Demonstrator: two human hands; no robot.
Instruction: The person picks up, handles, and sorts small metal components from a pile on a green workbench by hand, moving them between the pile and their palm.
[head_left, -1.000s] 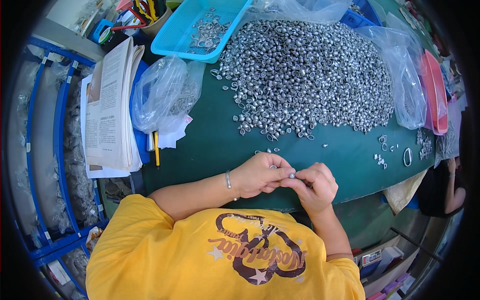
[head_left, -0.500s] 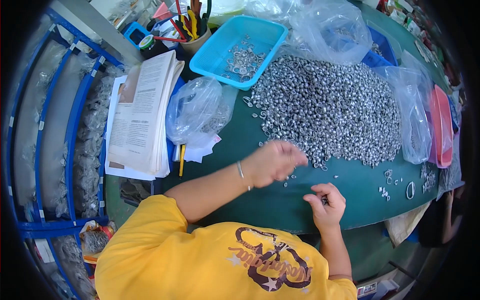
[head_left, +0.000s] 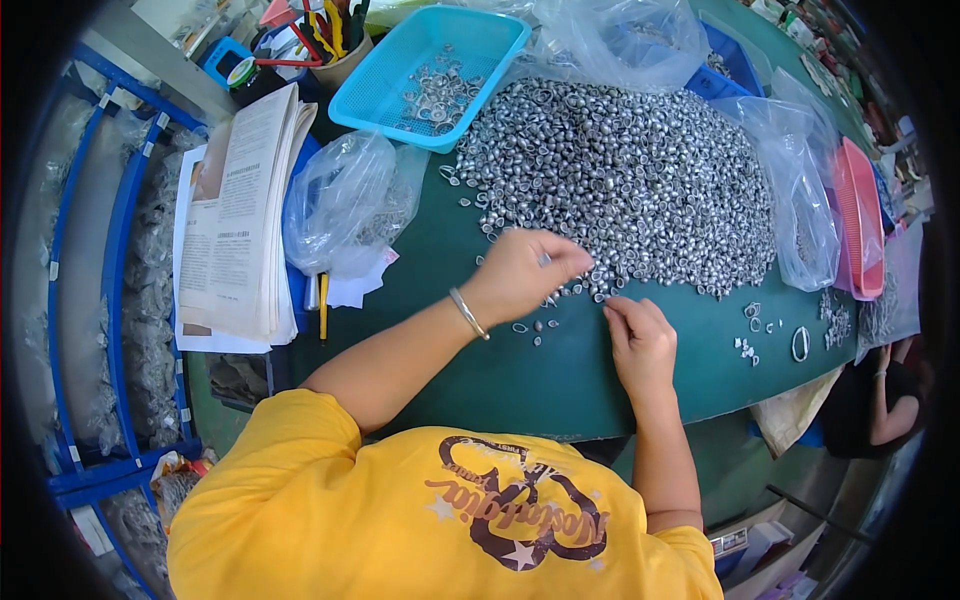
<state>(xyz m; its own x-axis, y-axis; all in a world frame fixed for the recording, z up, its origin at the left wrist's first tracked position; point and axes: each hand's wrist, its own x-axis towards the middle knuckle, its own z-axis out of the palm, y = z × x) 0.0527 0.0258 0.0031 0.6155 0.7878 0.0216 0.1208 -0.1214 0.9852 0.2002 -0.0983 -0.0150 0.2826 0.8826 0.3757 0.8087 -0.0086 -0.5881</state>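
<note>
A large heap of small silver metal rings (head_left: pixel 640 180) covers the middle of the green table. At its near left edge, my left hand (head_left: pixel 525 270) is closed, thumb against bent fingers; what it holds, if anything, is too small to name. My right hand (head_left: pixel 643 345) is also closed, fingertips down at the heap's near edge, with its palm contents hidden. A few loose metal pieces (head_left: pixel 538 325) lie on the table between my hands. Beyond my left hand, a light blue plastic basket (head_left: pixel 430 75) holds more rings.
Left of the heap lie a clear plastic bag (head_left: pixel 345 195), a stack of papers (head_left: pixel 250 220) and a yellow pen-like tool (head_left: pixel 323 308). On the right are a clear bag (head_left: pixel 800 200), a red basket (head_left: pixel 860 215) and scattered small pieces (head_left: pixel 747 350). Blue shelving (head_left: pixel 130 300) stands at far left.
The right hand has moved forward to the heap's edge and turned over, hiding the metal pieces seen in it. The left hand has curled its fingers. The whole view has shifted slightly.
</note>
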